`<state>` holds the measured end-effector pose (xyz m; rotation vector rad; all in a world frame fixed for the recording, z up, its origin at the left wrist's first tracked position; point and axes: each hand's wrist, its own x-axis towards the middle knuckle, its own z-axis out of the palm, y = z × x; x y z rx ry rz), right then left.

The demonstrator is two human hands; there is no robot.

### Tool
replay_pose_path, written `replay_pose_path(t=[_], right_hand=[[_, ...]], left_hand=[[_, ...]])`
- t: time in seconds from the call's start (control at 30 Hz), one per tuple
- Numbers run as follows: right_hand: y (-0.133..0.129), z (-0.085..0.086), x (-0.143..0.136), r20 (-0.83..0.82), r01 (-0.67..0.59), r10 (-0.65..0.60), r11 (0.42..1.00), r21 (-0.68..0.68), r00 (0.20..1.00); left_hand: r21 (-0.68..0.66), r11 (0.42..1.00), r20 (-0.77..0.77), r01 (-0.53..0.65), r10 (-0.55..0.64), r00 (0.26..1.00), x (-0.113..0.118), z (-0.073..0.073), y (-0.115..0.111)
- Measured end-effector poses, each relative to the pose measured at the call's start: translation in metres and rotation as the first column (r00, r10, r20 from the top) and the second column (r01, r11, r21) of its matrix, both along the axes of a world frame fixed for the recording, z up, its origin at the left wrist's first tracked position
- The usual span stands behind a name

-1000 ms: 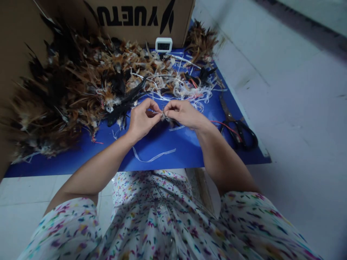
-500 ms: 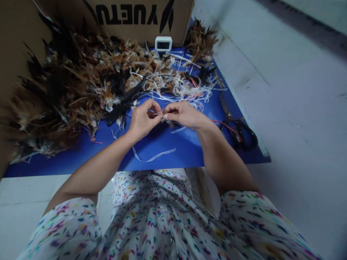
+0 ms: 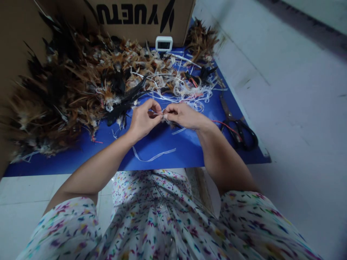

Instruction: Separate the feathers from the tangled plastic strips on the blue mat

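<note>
Above the blue table top (image 3: 151, 139), my left hand (image 3: 143, 117) and my right hand (image 3: 183, 115) meet fingertip to fingertip, both pinched closed. Between them is a small feather bunch (image 3: 168, 123), brownish grey and fluffy, mostly covered by my right fingers. A thin pale strand seems to run between the left fingertips, too small to make out well. Just in front of my hands lies a loose white ribbon (image 3: 154, 157). A shorter ribbon piece (image 3: 179, 131) rests under my right wrist.
Brown and black feathers (image 3: 78, 79) are heaped at the left and back. White ribbons (image 3: 187, 88) lie tangled behind my hands. Black-handled scissors (image 3: 238, 126) rest at the right edge with a red string (image 3: 226, 126). A white digital clock (image 3: 164, 44) stands before a cardboard box (image 3: 130, 30).
Almost nothing differs. Both hands stay pinched together at the same spot, with only a slight shift of the fingers.
</note>
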<state>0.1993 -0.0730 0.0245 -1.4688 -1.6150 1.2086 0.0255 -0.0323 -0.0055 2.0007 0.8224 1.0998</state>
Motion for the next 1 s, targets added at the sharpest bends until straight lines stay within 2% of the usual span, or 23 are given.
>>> replay_pose_path(t=[0.33, 0.67, 1.0], right_hand=[[-0.001, 0.001, -0.003, 0.03, 0.032, -0.034, 0.999, 0.043, 0.999], [0.001, -0.004, 0.004, 0.129, 0.022, -0.045, 0.985, 0.172, 0.991], [0.002, -0.01, 0.006, 0.176, -0.004, -0.034, 0.978, 0.209, 0.984]], left_hand=[[-0.088, 0.996, 0.046, 0.011, -0.007, 0.999, 0.0, -0.001, 0.002], [-0.255, 0.966, 0.123, 0.036, -0.004, 0.992, 0.002, -0.006, 0.003], [-0.277, 0.96, 0.138, 0.042, -0.004, 0.99, 0.002, -0.005, 0.003]])
